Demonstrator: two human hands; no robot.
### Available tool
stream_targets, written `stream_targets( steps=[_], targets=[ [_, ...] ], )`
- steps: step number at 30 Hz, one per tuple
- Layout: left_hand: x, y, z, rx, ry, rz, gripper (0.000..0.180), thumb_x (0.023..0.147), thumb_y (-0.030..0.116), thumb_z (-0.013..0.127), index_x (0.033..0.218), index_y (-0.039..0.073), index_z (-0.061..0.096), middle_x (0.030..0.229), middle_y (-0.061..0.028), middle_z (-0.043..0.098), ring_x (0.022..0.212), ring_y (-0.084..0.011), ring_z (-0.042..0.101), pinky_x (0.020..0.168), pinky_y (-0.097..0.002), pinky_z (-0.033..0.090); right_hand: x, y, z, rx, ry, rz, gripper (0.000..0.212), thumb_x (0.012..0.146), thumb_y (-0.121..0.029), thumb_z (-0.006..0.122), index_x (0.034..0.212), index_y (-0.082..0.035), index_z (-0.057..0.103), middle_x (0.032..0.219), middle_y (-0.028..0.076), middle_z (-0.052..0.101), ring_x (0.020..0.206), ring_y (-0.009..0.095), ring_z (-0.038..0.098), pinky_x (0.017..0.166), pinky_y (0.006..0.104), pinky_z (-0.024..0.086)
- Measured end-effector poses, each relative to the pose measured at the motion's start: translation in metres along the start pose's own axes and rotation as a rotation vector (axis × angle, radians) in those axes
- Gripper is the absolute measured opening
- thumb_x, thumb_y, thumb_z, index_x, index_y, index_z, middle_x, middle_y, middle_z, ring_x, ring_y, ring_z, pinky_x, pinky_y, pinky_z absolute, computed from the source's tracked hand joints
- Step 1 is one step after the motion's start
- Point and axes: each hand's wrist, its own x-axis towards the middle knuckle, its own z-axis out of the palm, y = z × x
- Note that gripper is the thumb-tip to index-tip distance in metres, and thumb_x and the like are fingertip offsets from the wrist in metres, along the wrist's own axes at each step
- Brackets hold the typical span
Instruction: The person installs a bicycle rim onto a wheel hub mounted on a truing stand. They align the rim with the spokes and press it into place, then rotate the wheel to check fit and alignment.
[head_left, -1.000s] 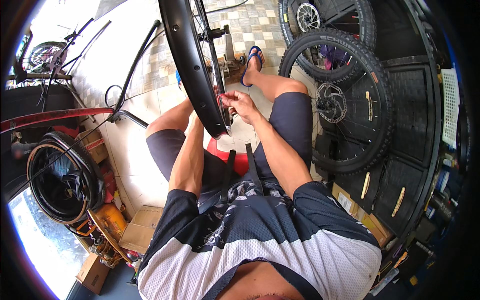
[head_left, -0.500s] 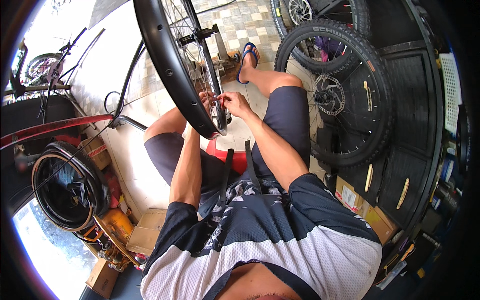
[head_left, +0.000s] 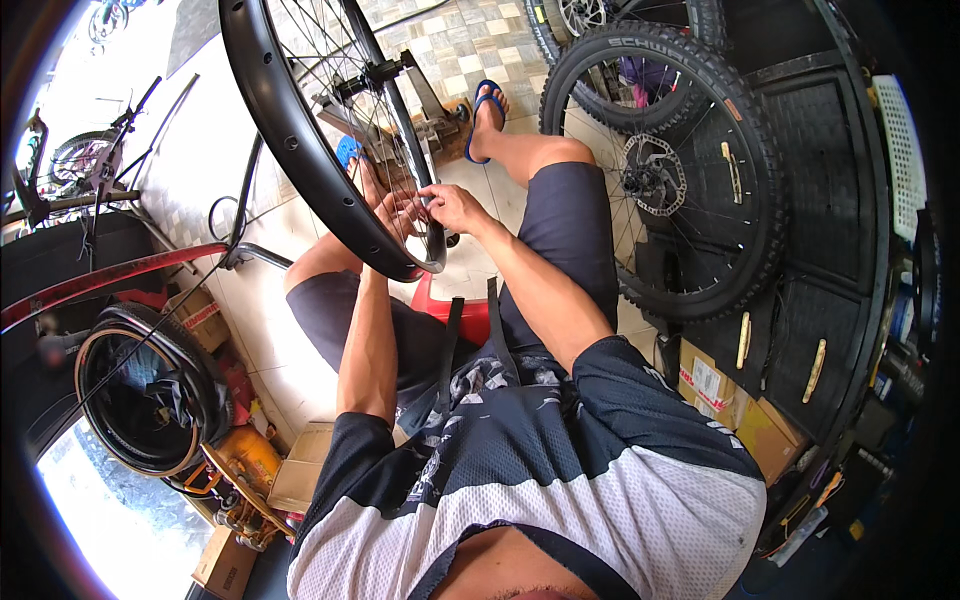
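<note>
A bare bicycle wheel stands between my knees, with a wide black rim (head_left: 300,150), thin spokes and a black hub (head_left: 372,80). My left hand (head_left: 398,213) reaches in behind the rim. Its fingers show partly through the spokes, somewhat spread. At the rim's right edge, my right hand (head_left: 456,209) is closed, thumb and fingertips pinched against the spoke ends. Whatever lies in that pinch is too small or hidden to make out. The two hands' fingertips nearly meet.
Knobbly-tyred wheels with disc rotors (head_left: 655,175) lean against a black cabinet (head_left: 810,230) on my right. A red bar (head_left: 120,285) and stacked tyres (head_left: 140,390) are at left. Below me is a red stool (head_left: 440,300). Cardboard boxes (head_left: 305,465) flank me.
The wheel's upper part has swung left, uncovering a blue sandal. A small red piece at my right fingertips no longer shows. My left fingers have spread among the spokes.
</note>
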Motion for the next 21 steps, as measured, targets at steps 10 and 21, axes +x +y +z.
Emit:
stream_targets(
  steps=[10, 21],
  targets=[
    [-0.001, 0.013, 0.006, 0.751, 0.200, -0.058, 0.041, 0.090, 0.035, 0.076, 0.079, -0.003, 0.067, 0.066, -0.0146, 0.069, 0.064, -0.0191, 0.069, 0.057, -0.0387, 0.051, -0.005, 0.002, 0.001, 0.050, -0.060, -0.048, 0.061, 0.079, 0.003, 0.069, 0.138, 0.000, 0.053, 0.104, 0.013, 0.074, 0.093, 0.019, 0.069, 0.083, 0.0326, 0.055],
    [-0.006, 0.014, -0.003, 0.677, 0.190, 0.090, 0.047, 0.091, 0.045, 0.077, 0.082, -0.001, 0.071, 0.067, -0.0111, 0.068, 0.064, -0.0211, 0.066, 0.059, -0.0367, 0.049, -0.017, -0.009, 0.003, -0.076, -0.010, -0.060, 0.049, 0.085, -0.003, 0.067, 0.133, -0.008, 0.057, 0.101, 0.015, 0.076, 0.095, 0.027, 0.072, 0.083, 0.0378, 0.055]
  ],
)
